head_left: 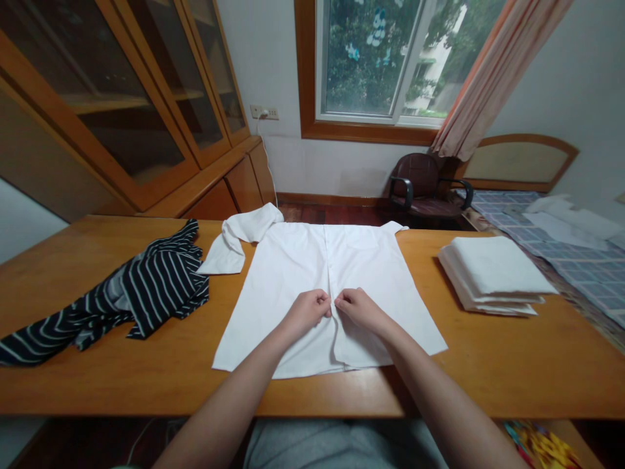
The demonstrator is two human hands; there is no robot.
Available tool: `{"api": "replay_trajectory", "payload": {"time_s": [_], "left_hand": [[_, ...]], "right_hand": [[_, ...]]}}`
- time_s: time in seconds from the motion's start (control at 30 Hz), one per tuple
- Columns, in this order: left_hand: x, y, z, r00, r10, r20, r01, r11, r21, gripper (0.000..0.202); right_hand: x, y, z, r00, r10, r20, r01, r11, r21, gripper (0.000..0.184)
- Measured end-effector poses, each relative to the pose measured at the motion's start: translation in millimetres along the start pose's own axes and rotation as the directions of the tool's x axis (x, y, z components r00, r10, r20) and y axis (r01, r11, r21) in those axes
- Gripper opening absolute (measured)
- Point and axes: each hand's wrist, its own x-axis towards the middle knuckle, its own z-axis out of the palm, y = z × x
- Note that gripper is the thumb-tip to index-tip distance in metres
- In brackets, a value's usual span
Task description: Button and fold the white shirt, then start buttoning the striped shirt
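Our left hand [311,305] and right hand [359,306], fingers closed, pinch the white shirt [288,273] mid-table, fingertips [326,299] hiding the exact grip; collar out of sight, hem [312,373] near, placket [327,246] running near to far.

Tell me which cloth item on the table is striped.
The crumpled black garment, on the left; the spread shirt and the folded stack on the right are plain white.

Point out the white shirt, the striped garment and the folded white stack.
White shirt [308,266], head view: on the front panel, beside the button line.
Striped garment [159,285], head view: on its crumpled striped cloth.
Folded white stack [495,266], head view: on its top layer.
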Motion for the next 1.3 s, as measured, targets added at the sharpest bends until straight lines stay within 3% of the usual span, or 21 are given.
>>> {"api": "replay_trajectory", "payload": {"time_s": [0.4, 0.6, 0.87, 1.07, 1.3], "left_hand": [[-5.0, 10.6, -0.5, 0.996, 0.052, -0.069, -0.044, 0.993, 0.11, 0.016], [-4.4, 10.6, -3.1, 0.996, 0.073, -0.045, -0.067, 0.99, 0.124, 0.019], [-0.4, 5.7, -0.8, 0.998, 0.038, -0.046, -0.036, 0.999, 0.038, 0.025], [1.0, -0.8, -1.1, 0.986, 0.13, -0.101, -0.125, 0.991, 0.055, 0.02], [-0.8, 3.8, -0.2, 0.989, 0.101, -0.104, -0.098, 0.994, 0.039, 0.02]], "right_hand": [[-5.8, -0.9, 2.6, 0.997, -0.064, -0.048, 0.063, 0.998, -0.029, 0.027], [-10.0, -0.1, 6.5, 0.991, -0.09, -0.096, 0.084, 0.994, -0.065, 0.024], [-14.9, 1.6, 10.6, 0.984, -0.117, -0.135, 0.112, 0.993, -0.046, 0.022], [-18.0, -3.2, 13.0, 0.977, -0.101, -0.188, 0.1, 0.995, -0.019, 0.02], [-13.1, 1.8, 15.2, 0.977, -0.069, -0.202, 0.078, 0.996, 0.033, 0.015]]}}
